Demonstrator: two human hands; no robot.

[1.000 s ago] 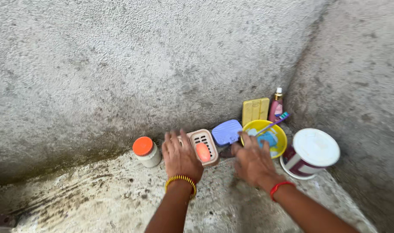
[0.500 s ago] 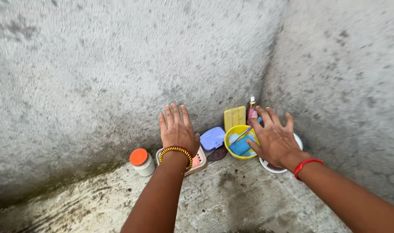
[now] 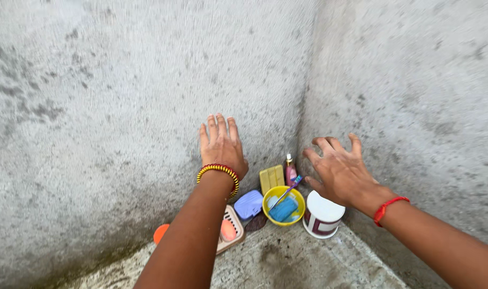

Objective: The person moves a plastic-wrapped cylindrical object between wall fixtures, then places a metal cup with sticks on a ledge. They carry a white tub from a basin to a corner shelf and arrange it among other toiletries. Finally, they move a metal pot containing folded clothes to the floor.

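Corner of a rough grey concrete ledge (image 3: pixel 308 262), stained, walled on two sides.

Left hand (image 3: pixel 221 147): raised, fingers spread, grip apart and holding nothing; yellow bead bangle at the wrist. The forearm passes over the pink soap dish (image 3: pixel 230 230) with its orange soap bar (image 3: pixel 228 229).

Right hand (image 3: pixel 337 170): raised, fingers loosely curled, grip apart and empty; red thread at the wrist. It hangs just above the white-lidded tub (image 3: pixel 322 214).

Items below, packed close in the corner: lilac soap case (image 3: pixel 248 204), yellow bowl (image 3: pixel 296 199) holding a blue cloth and a purple toothbrush (image 3: pixel 287 191), yellow block (image 3: pixel 271 177), small pink bottle (image 3: pixel 290 172), orange-capped jar (image 3: pixel 160 233) (mostly hidden by the arm).

Risks, as judged: a dropping forearm could tip the soap dish; the bottle, upright and slender, would topple at a brush; wet soap may slide off the ledge.
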